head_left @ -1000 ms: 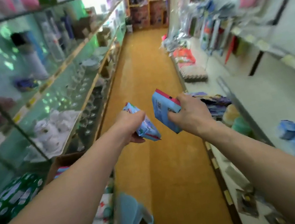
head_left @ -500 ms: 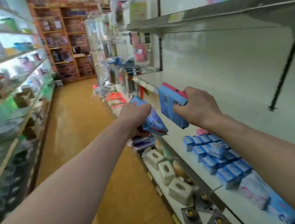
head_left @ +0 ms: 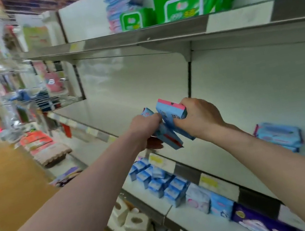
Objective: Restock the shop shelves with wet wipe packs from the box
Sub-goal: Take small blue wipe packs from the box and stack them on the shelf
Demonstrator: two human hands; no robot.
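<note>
Both hands are up over the middle shelf (head_left: 226,155), close together, each clamped on one wet wipe pack. The left hand (head_left: 145,125) wraps a blue pack (head_left: 169,139) that is tilted, its lower end pointing down toward the shelf's front lip. The right hand (head_left: 199,117) grips a pink-edged pack (head_left: 171,110) by its end, fingers curled round it. The two packs cross and touch between the hands, and both are in the air, not yet resting on anything. A stack of blue packs (head_left: 279,135) already lies on the same shelf, well to the right and against the back panel. Green wipe packs (head_left: 183,4) stand on the shelf above, and small blue packs (head_left: 159,183) sit in rows on the shelf below. The supply box is not in view. The step in hand looks like placement. To do it well, separate the hands first so the packs stop fouling each other, then lay one down flat at a time. Setting them hard beside the existing stack, pushed back toward the panel and with printed faces outward, would keep the row tidy. The main risk is a tilted pack let go near the lip, which could slide off onto the lower rows. The soft wrappers should take a firm grip without harm.
</note>
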